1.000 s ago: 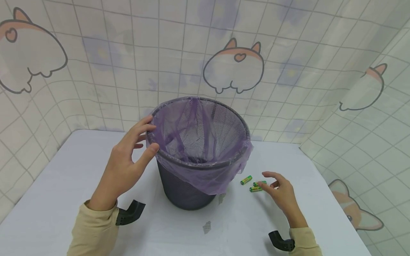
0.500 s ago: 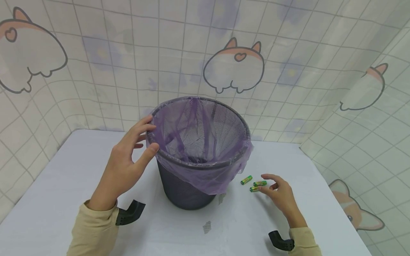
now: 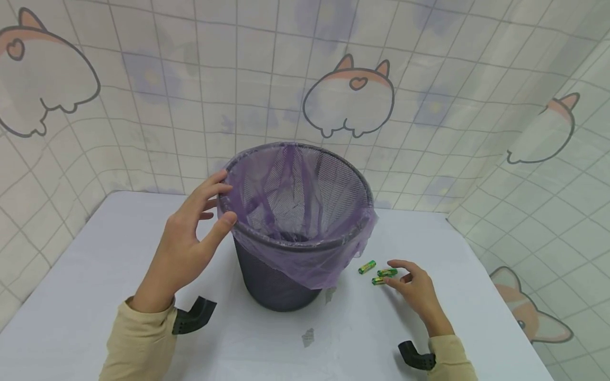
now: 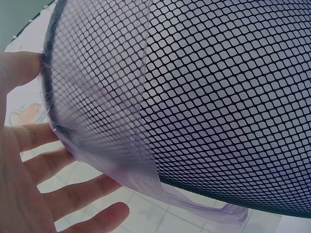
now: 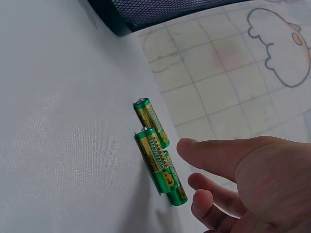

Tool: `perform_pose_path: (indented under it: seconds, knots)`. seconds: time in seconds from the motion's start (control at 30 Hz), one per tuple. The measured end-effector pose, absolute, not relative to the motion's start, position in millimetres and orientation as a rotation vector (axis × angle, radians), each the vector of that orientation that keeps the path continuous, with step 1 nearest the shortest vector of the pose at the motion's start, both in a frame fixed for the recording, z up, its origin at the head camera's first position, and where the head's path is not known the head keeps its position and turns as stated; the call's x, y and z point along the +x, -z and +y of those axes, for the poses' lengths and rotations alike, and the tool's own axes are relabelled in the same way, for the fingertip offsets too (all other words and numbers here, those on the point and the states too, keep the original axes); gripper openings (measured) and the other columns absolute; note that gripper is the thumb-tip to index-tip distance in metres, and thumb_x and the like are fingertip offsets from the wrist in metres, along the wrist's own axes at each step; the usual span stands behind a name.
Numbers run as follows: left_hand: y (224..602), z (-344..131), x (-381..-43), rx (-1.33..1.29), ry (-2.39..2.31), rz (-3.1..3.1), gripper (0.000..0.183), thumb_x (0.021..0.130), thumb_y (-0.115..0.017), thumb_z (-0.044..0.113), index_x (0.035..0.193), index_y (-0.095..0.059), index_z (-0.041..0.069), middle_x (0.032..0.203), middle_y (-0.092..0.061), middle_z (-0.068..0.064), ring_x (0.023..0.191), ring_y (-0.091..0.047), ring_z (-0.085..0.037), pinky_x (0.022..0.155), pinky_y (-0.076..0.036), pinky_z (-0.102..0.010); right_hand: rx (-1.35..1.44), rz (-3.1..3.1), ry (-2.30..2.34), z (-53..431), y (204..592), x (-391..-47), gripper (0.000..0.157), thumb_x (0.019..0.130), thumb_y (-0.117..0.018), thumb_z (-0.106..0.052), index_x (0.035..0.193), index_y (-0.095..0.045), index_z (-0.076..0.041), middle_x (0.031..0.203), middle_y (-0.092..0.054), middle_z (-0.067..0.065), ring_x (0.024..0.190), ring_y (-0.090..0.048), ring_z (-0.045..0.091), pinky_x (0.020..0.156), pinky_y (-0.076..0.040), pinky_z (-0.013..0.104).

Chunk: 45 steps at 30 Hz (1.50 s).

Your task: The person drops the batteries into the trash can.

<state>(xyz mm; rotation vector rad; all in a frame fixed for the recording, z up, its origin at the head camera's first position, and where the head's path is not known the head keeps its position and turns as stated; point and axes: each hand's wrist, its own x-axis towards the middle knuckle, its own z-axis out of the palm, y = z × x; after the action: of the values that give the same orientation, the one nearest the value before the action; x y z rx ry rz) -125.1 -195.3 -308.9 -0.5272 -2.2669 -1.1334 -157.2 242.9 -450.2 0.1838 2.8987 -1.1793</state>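
Observation:
A dark mesh waste bin [image 3: 271, 286] stands upright on the table, lined with a thin purple bin bag [image 3: 310, 264] folded over its rim. My left hand [image 3: 181, 248] touches the bin's left rim with the thumb nearer me and spread, fairly straight fingers farther back. In the left wrist view the thumb [image 4: 22, 68] meets the rim. Right of the bin lie three green-and-gold batteries [image 3: 367, 267]. My right hand [image 3: 419, 293] hovers beside them, thumb and index finger apart. Its thumb overlaps the nearest battery [image 3: 378, 281] in the head view; nothing sits between the fingers in the right wrist view.
The white table [image 3: 229, 349] carries small grey patches [image 3: 307, 337] in front of the bin. Behind it hangs a gridded curtain [image 3: 267, 79] printed with cartoon dogs. Black wrist mounts [image 3: 194, 316] stick out from both sleeves.
My right hand has shifted very slightly, its index fingertip a little lower and its thumb over the nearest battery. The left hand, the bin and the batteries stay in place.

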Motion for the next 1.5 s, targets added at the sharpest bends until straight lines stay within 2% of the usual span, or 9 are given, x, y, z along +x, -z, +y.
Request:
perform_pose_path:
  seconds: [0.27, 0.57, 0.63, 0.73, 0.87, 1.0, 1.13, 1.27, 1.5]
  knots:
    - [309.8, -195.9, -126.5, -0.54, 1.098, -2.271, 0.042, 0.096, -0.059, 0.02, 0.136, -0.051, 0.014, 0.153, -0.041, 0.004, 0.116, -0.061, -0.027, 0.087, -0.051, -0.037, 0.146, 2.953, 1.103, 244.6, 457.4, -161.8, 0.042, 0.085, -0.072, -0.017, 0.125, -0.063, -0.01, 0.113, -0.059, 0.015, 0.075, -0.046, 0.014, 0.057, -0.039, 0.024]
    - [309.9, -195.4, -126.4, -0.541, 1.088, -2.274, 0.041, 0.095, -0.059, 0.02, 0.135, -0.052, 0.012, 0.153, -0.041, 0.003, 0.116, -0.061, -0.027, 0.087, -0.052, -0.037, 0.142, 2.993, 1.049, 245.0, 465.6, -164.1, 0.034, 0.084, -0.073, -0.014, 0.117, -0.068, -0.012, 0.12, -0.061, 0.011, 0.077, -0.044, 0.016, 0.059, -0.036, 0.025]
    - [309.6, -195.4, -126.0, -0.54, 1.088, -2.276, 0.041, 0.095, -0.059, 0.02, 0.135, -0.052, 0.013, 0.153, -0.041, 0.003, 0.116, -0.061, -0.027, 0.087, -0.052, -0.037, 0.144, 3.004, 1.041, 244.8, 466.0, -163.9, 0.033, 0.083, -0.074, -0.014, 0.116, -0.069, -0.012, 0.118, -0.062, 0.011, 0.076, -0.044, 0.016, 0.059, -0.035, 0.025]
    - [309.1, -195.4, -125.7, -0.542, 1.094, -2.276, 0.041, 0.096, -0.059, 0.02, 0.135, -0.052, 0.013, 0.153, -0.041, 0.004, 0.116, -0.061, -0.027, 0.087, -0.051, -0.037, 0.164, 2.995, 1.041, 244.0, 466.4, -162.8, 0.033, 0.083, -0.074, -0.015, 0.115, -0.069, -0.011, 0.099, -0.062, 0.01, 0.07, -0.042, 0.015, 0.055, -0.034, 0.024]
    - [308.4, -195.2, -125.6, -0.547, 1.101, -2.273, 0.041, 0.096, -0.059, 0.02, 0.135, -0.052, 0.014, 0.153, -0.041, 0.004, 0.116, -0.061, -0.026, 0.087, -0.051, -0.036, 0.2, 2.956, 1.054, 243.5, 467.2, -160.6, 0.034, 0.083, -0.074, -0.016, 0.116, -0.07, -0.011, 0.079, -0.05, 0.005, 0.065, -0.039, 0.013, 0.052, -0.033, 0.024]
    - [308.6, -195.4, -125.2, -0.546, 1.111, -2.271, 0.041, 0.096, -0.059, 0.02, 0.135, -0.052, 0.015, 0.153, -0.041, 0.005, 0.117, -0.06, -0.025, 0.088, -0.05, -0.031, 0.188, 2.942, 1.065, 243.6, 467.5, -159.6, 0.034, 0.083, -0.074, -0.016, 0.116, -0.07, -0.011, 0.081, -0.051, 0.005, 0.068, -0.04, 0.014, 0.055, -0.033, 0.025]
    - [309.0, -195.8, -124.8, -0.539, 1.115, -2.27, 0.04, 0.096, -0.059, 0.019, 0.135, -0.052, 0.016, 0.152, -0.041, 0.005, 0.117, -0.06, -0.024, 0.088, -0.049, -0.027, 0.161, 2.924, 1.066, 243.8, 468.1, -160.0, 0.036, 0.081, -0.075, -0.016, 0.117, -0.069, -0.011, 0.09, -0.059, 0.006, 0.073, -0.042, 0.016, 0.059, -0.033, 0.026]
    - [309.7, -196.2, -125.1, -0.541, 1.107, -2.27, 0.041, 0.095, -0.059, 0.019, 0.135, -0.052, 0.016, 0.152, -0.041, 0.005, 0.117, -0.06, -0.024, 0.088, -0.049, -0.027, 0.144, 2.917, 1.074, 243.5, 467.4, -159.0, 0.038, 0.079, -0.077, -0.016, 0.116, -0.07, -0.01, 0.097, -0.064, 0.007, 0.072, -0.042, 0.015, 0.058, -0.034, 0.025]
    - [309.6, -196.3, -125.3, -0.544, 1.099, -2.268, 0.041, 0.096, -0.059, 0.019, 0.135, -0.052, 0.014, 0.153, -0.041, 0.004, 0.118, -0.06, -0.025, 0.089, -0.05, -0.031, 0.116, 2.918, 1.075, 242.4, 465.8, -157.8, 0.036, 0.078, -0.079, -0.018, 0.112, -0.071, -0.008, 0.093, -0.062, 0.007, 0.072, -0.043, 0.015, 0.056, -0.034, 0.025]
